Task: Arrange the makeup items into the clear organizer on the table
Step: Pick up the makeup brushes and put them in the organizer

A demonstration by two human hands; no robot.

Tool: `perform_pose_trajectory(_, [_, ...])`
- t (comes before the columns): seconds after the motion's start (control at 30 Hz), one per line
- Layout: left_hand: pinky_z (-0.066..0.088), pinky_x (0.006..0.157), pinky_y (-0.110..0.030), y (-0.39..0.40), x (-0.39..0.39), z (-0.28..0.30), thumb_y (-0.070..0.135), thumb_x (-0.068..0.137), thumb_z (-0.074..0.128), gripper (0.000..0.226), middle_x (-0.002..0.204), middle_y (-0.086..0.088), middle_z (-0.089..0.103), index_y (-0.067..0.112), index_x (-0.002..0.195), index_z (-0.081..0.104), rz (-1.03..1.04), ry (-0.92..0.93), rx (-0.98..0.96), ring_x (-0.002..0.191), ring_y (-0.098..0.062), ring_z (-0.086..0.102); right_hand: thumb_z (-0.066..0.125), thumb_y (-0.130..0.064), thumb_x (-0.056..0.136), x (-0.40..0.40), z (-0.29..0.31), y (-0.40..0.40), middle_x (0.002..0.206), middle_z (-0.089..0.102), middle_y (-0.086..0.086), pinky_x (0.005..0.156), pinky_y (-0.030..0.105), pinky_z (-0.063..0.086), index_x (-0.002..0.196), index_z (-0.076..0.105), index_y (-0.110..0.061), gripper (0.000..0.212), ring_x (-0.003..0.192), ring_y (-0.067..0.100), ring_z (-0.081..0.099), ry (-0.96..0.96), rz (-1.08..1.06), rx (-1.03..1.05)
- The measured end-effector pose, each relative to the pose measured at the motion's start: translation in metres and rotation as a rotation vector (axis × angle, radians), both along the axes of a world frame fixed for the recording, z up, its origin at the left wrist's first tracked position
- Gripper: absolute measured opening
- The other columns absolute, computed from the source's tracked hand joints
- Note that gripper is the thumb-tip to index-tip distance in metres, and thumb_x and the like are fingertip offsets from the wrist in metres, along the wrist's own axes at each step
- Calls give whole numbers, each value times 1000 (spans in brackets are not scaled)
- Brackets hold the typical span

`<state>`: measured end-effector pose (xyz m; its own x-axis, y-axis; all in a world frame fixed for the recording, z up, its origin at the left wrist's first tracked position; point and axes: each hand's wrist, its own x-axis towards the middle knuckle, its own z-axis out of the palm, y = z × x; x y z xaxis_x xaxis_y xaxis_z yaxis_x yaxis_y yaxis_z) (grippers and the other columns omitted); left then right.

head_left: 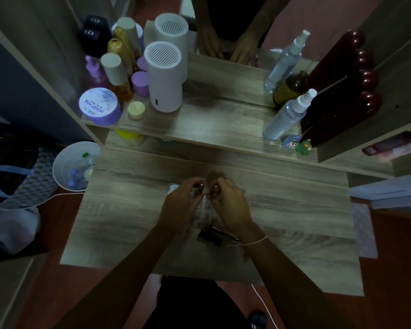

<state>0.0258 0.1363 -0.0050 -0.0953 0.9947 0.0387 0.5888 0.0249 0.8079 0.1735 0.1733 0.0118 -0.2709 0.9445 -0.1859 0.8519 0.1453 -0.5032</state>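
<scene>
A clear organizer (205, 210) sits on the wooden table (128, 210) in the middle of the view, largely covered by my hands. My left hand (182, 204) and my right hand (230, 206) meet above it, fingertips pinched together on a small item I cannot identify in the dim light. A dark makeup case (210, 238) and a thin pencil-like stick (224, 231) lie just in front of the organizer, under my right wrist.
The raised shelf (211, 122) behind holds a white cylinder (164, 77), a purple jar (100, 106), several bottles at left, spray bottles (287, 115) and a dark red object (342, 98) at right. A white bin (74, 166) stands left of the table. A mirror reflects my hands.
</scene>
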Motion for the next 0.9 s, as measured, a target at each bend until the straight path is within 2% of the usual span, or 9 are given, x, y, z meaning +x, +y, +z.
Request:
perform_pose_trajectory(0.1, [50, 83, -35, 0, -2, -1, 15, 85, 68, 36, 112, -7, 67, 15, 120, 59, -1, 7, -15, 98, -25, 60, 69, -12, 81, 0, 1, 1, 107, 63, 8, 79, 43, 54, 103, 59, -13, 24, 96, 26, 63, -4, -5, -1])
perform_pose_trajectory(0.4, [40, 81, -26, -1, -2, 1, 16, 84, 69, 36, 112, -8, 68, 12, 119, 60, -13, 26, 0, 100, -26, 57, 70, -15, 80, 2, 3, 0, 108, 63, 8, 77, 42, 53, 107, 60, -14, 29, 97, 27, 63, 11, -7, 13])
perform_pose_trajectory(0.5, [42, 83, -27, -3, -3, 2, 22, 86, 68, 38, 114, -8, 67, 13, 121, 59, -20, 21, -12, 103, -25, 56, 71, -14, 79, 4, 6, -1, 110, 63, 7, 77, 41, 52, 111, 58, -15, 34, 97, 28, 63, 16, -6, 19])
perform_pose_trajectory(0.6, [48, 92, -38, -4, -4, 8, 24, 86, 67, 43, 122, -9, 63, 12, 125, 56, -42, 20, -9, 111, -28, 57, 70, -13, 80, 7, 12, -6, 119, 60, 7, 80, 40, 52, 121, 54, -16, 43, 105, 27, 61, 43, -1, 39])
perform_pose_trajectory(0.67, [42, 102, -42, -7, -4, 13, 21, 83, 71, 47, 132, -14, 58, 7, 125, 55, -52, 27, 83, 125, -30, 50, 69, -13, 82, 11, 17, -12, 130, 56, 5, 86, 41, 53, 131, 49, -18, 53, 112, 25, 59, 70, -9, 72])
perform_pose_trajectory(0.73, [32, 107, -40, -12, -3, 15, 25, 84, 66, 48, 138, -17, 51, 4, 126, 55, -61, 59, 189, 134, -28, 38, 68, -14, 83, 19, 22, -21, 135, 51, 3, 88, 38, 53, 137, 43, -23, 61, 115, 22, 56, 97, -50, 115])
perform_pose_trajectory(0.8, [25, 111, -38, -21, 0, 15, 31, 88, 57, 47, 142, -16, 46, 8, 130, 51, -91, 80, 247, 139, -25, 31, 63, -19, 87, 28, 26, -34, 131, 51, -1, 83, 31, 51, 138, 40, -29, 58, 110, 16, 56, 126, -107, 169])
perform_pose_trajectory(0.9, [28, 113, -35, -39, 7, 6, 26, 93, 50, 45, 147, -10, 38, 17, 136, 42, -211, 109, 315, 141, -22, 26, 52, -28, 96, 44, 26, -56, 123, 53, -5, 81, 29, 48, 132, 41, -35, 38, 107, 12, 54, 157, -213, 242])
